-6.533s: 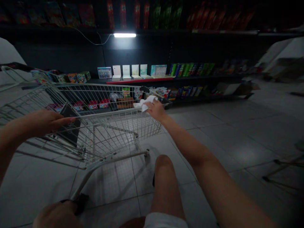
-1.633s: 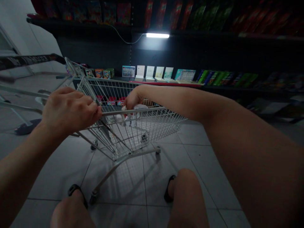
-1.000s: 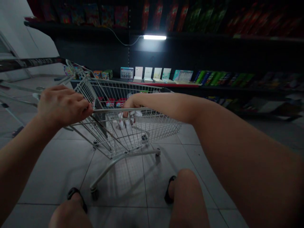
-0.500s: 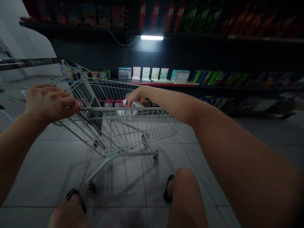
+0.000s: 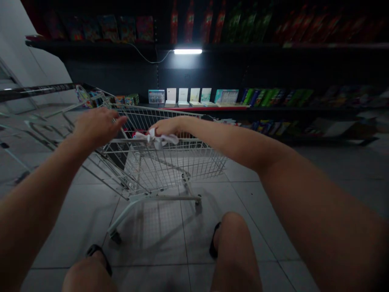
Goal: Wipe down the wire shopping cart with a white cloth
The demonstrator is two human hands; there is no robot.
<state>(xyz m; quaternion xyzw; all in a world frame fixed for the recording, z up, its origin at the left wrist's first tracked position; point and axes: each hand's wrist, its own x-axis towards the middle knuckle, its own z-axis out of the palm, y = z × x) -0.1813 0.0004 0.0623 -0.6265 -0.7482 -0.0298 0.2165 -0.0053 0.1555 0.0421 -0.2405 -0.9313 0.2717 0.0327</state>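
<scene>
A small wire shopping cart (image 5: 170, 170) stands on the tiled floor in front of my knees. My right hand (image 5: 165, 126) is closed on a crumpled white cloth (image 5: 153, 139) and presses it on the cart's near top rail. My left hand (image 5: 97, 126) hovers over the cart's near left corner with its fingers stretched out, holding nothing. The basket's inside looks bare.
A second cart's dark handle bar (image 5: 36, 90) juts in at the left. Dark store shelves (image 5: 231, 107) with boxes and packets run along the back, under a lit tube lamp (image 5: 187, 51). Grey floor tiles (image 5: 304, 170) spread to the right.
My left hand has let go of the cart's rail and opened, moving right. My right hand has lifted the cloth from inside the basket up onto the top rail.
</scene>
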